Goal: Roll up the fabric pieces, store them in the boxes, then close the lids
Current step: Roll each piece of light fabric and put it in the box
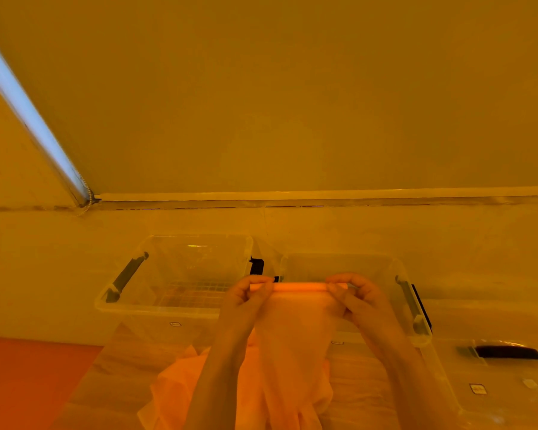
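Observation:
A sheer orange fabric piece (295, 330) hangs in front of me, its top edge wound into a thin roll (298, 287). My left hand (249, 296) pinches the roll's left end and my right hand (359, 294) pinches its right end, both held above the table. Behind the hands stand two clear plastic boxes without lids: the left box (156, 308) with dark handles, and the right box (398, 274), partly hidden by my right hand. More orange fabric (180, 389) lies bunched on the table below.
A clear lid (503, 383) with a dark handle lies on the table at the right. An orange surface (28, 377) shows at the lower left. A wall and a window edge with a bead chain (87, 193) rise behind the boxes.

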{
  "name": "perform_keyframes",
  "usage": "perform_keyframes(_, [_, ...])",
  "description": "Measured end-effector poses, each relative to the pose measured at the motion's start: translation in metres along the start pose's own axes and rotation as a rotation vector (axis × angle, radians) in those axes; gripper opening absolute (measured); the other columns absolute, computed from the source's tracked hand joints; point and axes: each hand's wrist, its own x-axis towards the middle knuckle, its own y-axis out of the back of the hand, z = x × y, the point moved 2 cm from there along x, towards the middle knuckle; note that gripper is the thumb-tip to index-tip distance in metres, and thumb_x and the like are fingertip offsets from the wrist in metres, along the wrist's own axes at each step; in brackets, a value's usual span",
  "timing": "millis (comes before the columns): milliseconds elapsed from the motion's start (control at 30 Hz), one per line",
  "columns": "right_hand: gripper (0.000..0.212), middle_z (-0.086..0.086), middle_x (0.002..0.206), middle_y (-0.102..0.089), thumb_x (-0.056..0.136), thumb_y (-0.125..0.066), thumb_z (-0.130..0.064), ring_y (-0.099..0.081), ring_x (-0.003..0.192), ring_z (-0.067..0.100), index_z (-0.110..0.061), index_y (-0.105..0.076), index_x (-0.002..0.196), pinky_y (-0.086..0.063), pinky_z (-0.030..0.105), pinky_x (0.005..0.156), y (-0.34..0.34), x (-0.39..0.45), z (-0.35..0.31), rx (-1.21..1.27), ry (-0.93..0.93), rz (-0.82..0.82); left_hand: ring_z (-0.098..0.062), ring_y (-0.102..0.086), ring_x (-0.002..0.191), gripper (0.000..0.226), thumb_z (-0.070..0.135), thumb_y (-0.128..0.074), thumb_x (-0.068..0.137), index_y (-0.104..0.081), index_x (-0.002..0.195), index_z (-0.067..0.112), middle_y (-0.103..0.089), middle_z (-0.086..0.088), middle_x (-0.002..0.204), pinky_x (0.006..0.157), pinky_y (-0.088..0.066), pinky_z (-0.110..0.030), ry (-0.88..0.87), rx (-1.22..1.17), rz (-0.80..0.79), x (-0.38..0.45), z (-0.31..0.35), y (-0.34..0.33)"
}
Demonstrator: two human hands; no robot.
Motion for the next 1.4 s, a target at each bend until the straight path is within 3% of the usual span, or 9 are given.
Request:
perform_keyframes(200, [0.017,0.004,0.096,-0.073,0.088,-0.062,-0.011,-0.068,0.090,0.019,-0.020,-0.070,0.101,-0.055,0.033,0.074,-0.001,-0.003,0.001,-0.034,-0.038,-0.012,-0.018,-0.064,0.086,0.008,0.022,-0.063,0.090,-0.069,0.095,0.024,-0.067,-0.003,0.094,0.065,-0.051,-0.029,0.033,-0.009,0.003,0.000,-0.002,0.003])
perform_keyframes(300, [0.015,0.007,0.094,-0.072,0.089,-0.061,-0.014,-0.069,0.089,0.024,-0.019,-0.071,0.099,-0.057,0.041,0.078,-0.001,-0.005,-0.001,-0.035,-0.037,-0.020,-0.018,-0.064,0.082,0.007,0.023,-0.063,0.090,-0.069,0.093,0.022,-0.068,-0.006,0.092,0.062,-0.049,-0.027,0.026,0.012,-0.011,-0.003,-0.002,0.004])
perform_keyframes(533, [0.019,0.000,0.088,-0.072,0.087,-0.060,-0.005,-0.070,0.085,0.020,-0.015,-0.068,0.101,-0.057,0.031,0.069,-0.004,-0.011,-0.004,0.040,-0.023,-0.069,-0.019,-0.060,0.088,0.017,0.016,-0.058,0.093,-0.068,0.099,0.027,-0.063,-0.001,0.106,0.062,-0.047,-0.028,-0.012,-0.003,-0.025,-0.007,-0.002,0.006])
perform_keyframes(733, [0.015,0.000,0.087,-0.069,0.069,-0.070,-0.037,-0.064,0.079,0.017,-0.032,-0.075,0.082,-0.051,0.029,0.062,-0.007,-0.009,-0.003,0.006,0.028,0.057,-0.010,-0.059,0.081,0.010,0.028,-0.062,0.090,-0.069,0.094,0.023,-0.063,0.005,0.092,0.061,-0.045,-0.023,-0.039,0.041,0.015,-0.007,0.005,0.000])
perform_keyframes(833, [0.023,0.004,0.089,-0.067,0.068,-0.072,-0.034,-0.065,0.081,0.018,-0.032,-0.074,0.092,-0.053,0.032,0.066,-0.007,-0.007,0.001,0.050,0.029,0.069,-0.008,-0.059,0.076,0.014,0.024,-0.064,0.089,-0.067,0.102,0.023,-0.062,0.006,0.089,0.056,-0.047,-0.020,-0.043,0.023,0.015,-0.007,0.009,-0.003])
perform_keyframes(933, [0.034,0.004,0.090,-0.072,0.065,-0.074,-0.030,-0.067,0.084,0.017,-0.029,-0.072,0.099,-0.053,0.030,0.068,-0.006,-0.005,0.000,0.081,0.011,0.069,-0.013,-0.063,0.079,0.024,0.019,-0.067,0.087,-0.065,0.110,0.025,-0.065,0.003,0.087,0.064,-0.054,-0.029,-0.005,-0.020,0.009,-0.004,0.009,-0.001])
perform_keyframes(1067, [0.027,0.007,0.096,-0.073,0.071,-0.069,-0.031,-0.067,0.091,0.024,-0.021,-0.073,0.095,-0.055,0.040,0.078,-0.003,-0.005,-0.004,0.066,0.022,0.042,-0.014,-0.066,0.076,0.010,0.019,-0.067,0.087,-0.070,0.095,0.025,-0.070,0.002,0.084,0.062,-0.055,-0.031,-0.019,-0.006,-0.013,0.000,0.010,-0.002])
perform_keyframes(1233, [0.010,0.005,0.085,-0.070,0.091,-0.060,-0.017,-0.068,0.074,0.015,-0.017,-0.068,0.096,-0.056,0.031,0.062,-0.005,-0.003,-0.014,0.014,0.091,0.045,-0.018,-0.064,0.069,0.007,0.021,-0.062,0.091,-0.069,0.092,0.021,-0.069,-0.009,0.086,0.060,-0.052,-0.034,-0.088,0.043,-0.015,0.006,0.016,-0.007])
perform_keyframes(1400, [0.016,0.003,0.089,-0.070,0.091,-0.059,-0.010,-0.069,0.081,0.020,-0.021,-0.068,0.099,-0.056,0.043,0.079,-0.005,0.002,-0.025,0.053,0.113,0.043,-0.014,-0.053,0.060,0.015,0.012,-0.059,0.092,-0.066,0.094,0.025,-0.059,-0.010,0.079,0.046,-0.042,-0.022,-0.133,0.019,-0.054,0.008,0.030,-0.009])
